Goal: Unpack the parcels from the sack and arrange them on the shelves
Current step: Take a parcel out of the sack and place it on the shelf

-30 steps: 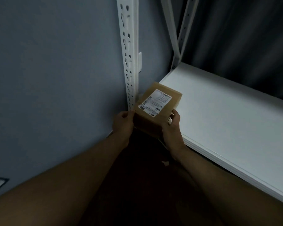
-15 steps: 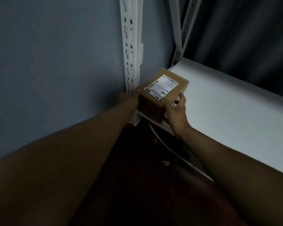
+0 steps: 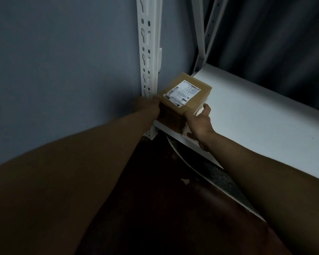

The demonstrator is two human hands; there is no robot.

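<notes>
A small brown cardboard parcel with a white shipping label on top sits at the left front corner of the white shelf. My left hand grips the parcel's left near edge, next to the upright post. My right hand holds its right near corner, fingers curled against the side. The parcel's underside seems to touch the shelf board. The sack is out of view.
A white perforated upright post stands just left of the parcel against a grey wall. A diagonal brace rises behind. A lower shelf board shows beneath, over a dark floor.
Both hands carried the parcel up and forward from below the shelf edge onto the shelf's left front corner. My arms have stretched out further.
</notes>
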